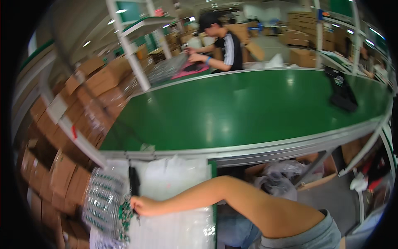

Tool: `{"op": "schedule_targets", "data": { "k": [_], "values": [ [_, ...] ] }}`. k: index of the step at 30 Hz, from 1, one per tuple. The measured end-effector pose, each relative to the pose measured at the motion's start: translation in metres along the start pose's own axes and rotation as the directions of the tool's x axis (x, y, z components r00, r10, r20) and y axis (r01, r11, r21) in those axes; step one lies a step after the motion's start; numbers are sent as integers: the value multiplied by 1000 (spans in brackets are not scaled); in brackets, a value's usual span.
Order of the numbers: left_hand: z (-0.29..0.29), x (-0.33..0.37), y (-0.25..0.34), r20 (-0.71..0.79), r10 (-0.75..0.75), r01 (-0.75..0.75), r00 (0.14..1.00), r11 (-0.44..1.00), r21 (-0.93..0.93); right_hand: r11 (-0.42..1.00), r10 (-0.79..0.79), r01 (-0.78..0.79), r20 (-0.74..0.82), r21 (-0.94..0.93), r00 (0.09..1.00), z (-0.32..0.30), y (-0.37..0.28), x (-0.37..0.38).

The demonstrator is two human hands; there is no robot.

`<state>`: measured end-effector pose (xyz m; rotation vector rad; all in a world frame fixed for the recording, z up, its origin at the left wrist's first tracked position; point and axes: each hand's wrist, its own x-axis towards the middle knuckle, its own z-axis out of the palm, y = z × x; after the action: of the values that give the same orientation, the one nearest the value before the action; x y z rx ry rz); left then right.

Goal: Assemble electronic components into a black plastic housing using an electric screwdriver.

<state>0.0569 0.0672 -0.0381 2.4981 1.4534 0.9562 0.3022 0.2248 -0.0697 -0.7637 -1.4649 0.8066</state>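
Head cam view: the person's right arm comes in from the lower right, elbow bent high, forearm stretched across to the left over a stack of clear plastic bags point(174, 182) lying on the tabletop point(213, 166) in front of the green conveyor belt point(248, 112). The right hand point(141, 206) sits at the left edge of that stack, knuckles facing the camera, grip curled tight around a bunch of small green and white parts point(123, 216), right next to a slim black tool point(134, 180). Just left of it lies a clear tray of the same little parts point(101, 199) in rows.

Looks to me like the pick-up step, grabbing a handful from beside the tray. Next move probably needs a steady lift so nothing spills from the bunch.

Left hand isn't in the picture at all.

Across the belt a co-worker point(222, 45) is busy at their own station, and cardboard boxes point(62, 174) pile up on the left.
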Motion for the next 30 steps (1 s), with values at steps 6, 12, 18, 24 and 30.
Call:
{"op": "schedule_targets", "data": {
  "k": [6,12,18,24,30],
  "values": [
    [67,82,31,69,244,-223,967,949,-223,999,12,-18,-141,-39,990,5,20,7],
    [91,95,29,98,259,-214,961,919,-331,985,-23,7,-95,-173,995,4,19,9],
    [78,73,-1,79,127,-93,989,937,-337,986,-8,11,16,-169,1000,-2,-11,-1],
    [59,64,-14,37,41,-27,998,942,-334,988,76,-69,43,-137,996,-6,-16,-3],
    [45,51,-14,-5,-37,33,999,935,-352,987,88,-77,70,-142,994,-7,-11,-4]
  ]
}}
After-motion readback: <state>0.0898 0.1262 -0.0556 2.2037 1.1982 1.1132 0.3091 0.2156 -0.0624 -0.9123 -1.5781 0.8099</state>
